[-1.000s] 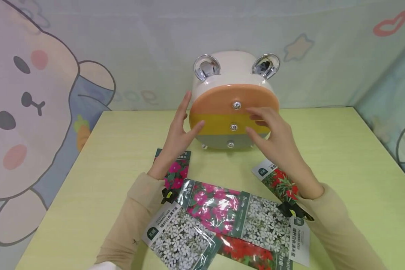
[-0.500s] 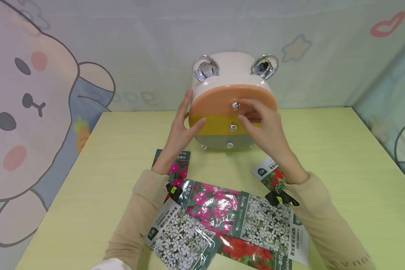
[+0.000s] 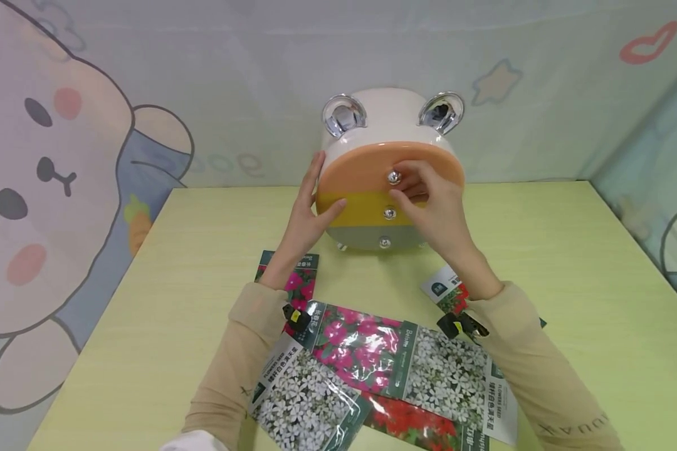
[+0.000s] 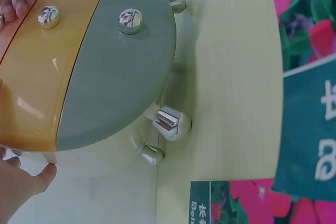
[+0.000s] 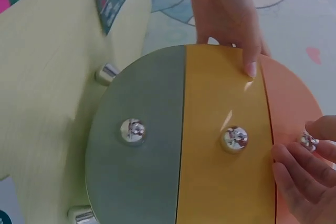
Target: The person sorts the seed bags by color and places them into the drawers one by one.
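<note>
A small rounded drawer cabinet (image 3: 392, 111) stands on the table, white on top with two chrome ears. Its front has an orange drawer (image 3: 367, 164), a yellow drawer (image 5: 226, 182) and a grey-green drawer (image 4: 121, 77), each with a round chrome knob. All three look closed. My left hand (image 3: 306, 222) rests on the cabinet's left side, fingers straight along it and thumb on the yellow front. With thumb and fingers, my right hand (image 3: 441, 210) pinches the orange drawer's knob (image 5: 308, 141); its other fingers lie against the front below.
Several flower seed packets lie in front of the cabinet: a pink-flowered packet (image 3: 361, 351), white-flowered packets (image 3: 301, 401) and red-flowered packets (image 3: 406, 418), partly overlapping. The yellow-green table (image 3: 587, 282) meets a cartoon-printed curtain (image 3: 248, 75) behind.
My right hand has moved left from beside the cabinet front onto the orange drawer's knob. My left hand has come in against the cabinet's side. The cabinet and packets stay put.
</note>
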Motion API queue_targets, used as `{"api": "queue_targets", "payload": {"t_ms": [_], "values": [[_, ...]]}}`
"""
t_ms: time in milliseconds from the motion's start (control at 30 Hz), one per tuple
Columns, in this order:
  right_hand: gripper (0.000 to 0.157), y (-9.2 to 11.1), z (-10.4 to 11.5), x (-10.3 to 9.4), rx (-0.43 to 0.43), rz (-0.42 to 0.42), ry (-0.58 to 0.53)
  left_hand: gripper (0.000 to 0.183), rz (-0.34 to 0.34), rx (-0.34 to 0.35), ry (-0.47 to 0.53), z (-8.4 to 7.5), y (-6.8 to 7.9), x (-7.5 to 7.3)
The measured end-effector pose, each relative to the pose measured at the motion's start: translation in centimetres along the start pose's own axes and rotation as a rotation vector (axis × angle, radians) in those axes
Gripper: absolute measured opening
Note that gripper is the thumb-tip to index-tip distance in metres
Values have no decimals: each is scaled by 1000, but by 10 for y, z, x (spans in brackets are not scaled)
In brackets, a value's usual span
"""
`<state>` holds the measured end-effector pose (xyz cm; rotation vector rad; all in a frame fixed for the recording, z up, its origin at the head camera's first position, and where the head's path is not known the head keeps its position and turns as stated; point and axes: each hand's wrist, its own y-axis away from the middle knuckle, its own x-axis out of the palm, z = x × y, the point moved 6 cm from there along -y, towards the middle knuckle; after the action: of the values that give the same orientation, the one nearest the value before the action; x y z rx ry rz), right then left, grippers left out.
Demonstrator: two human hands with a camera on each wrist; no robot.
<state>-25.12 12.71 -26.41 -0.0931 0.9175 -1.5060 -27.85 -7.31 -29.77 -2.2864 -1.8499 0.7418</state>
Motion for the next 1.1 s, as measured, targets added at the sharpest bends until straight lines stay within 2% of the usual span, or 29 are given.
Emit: {"api": "queue_targets", "payload": {"t_ms": [167,333,533,800,1100], "values": [[32,-2,3,5,-71,-54,126,79,6,1,5,4,0,0],[26,-5,4,4,-104,-114,195,78,6,11,9,7,-1,2],[24,-5,2,3,-105,-141,199,76,-4,13,4,7,-2,5],[24,-4,1,3,-108,-135,202,76,-12,24,-18,7,-2,6],[26,-2,-1,-1,-94,-144,160,76,0,40,-25,4,-2,9]]}}
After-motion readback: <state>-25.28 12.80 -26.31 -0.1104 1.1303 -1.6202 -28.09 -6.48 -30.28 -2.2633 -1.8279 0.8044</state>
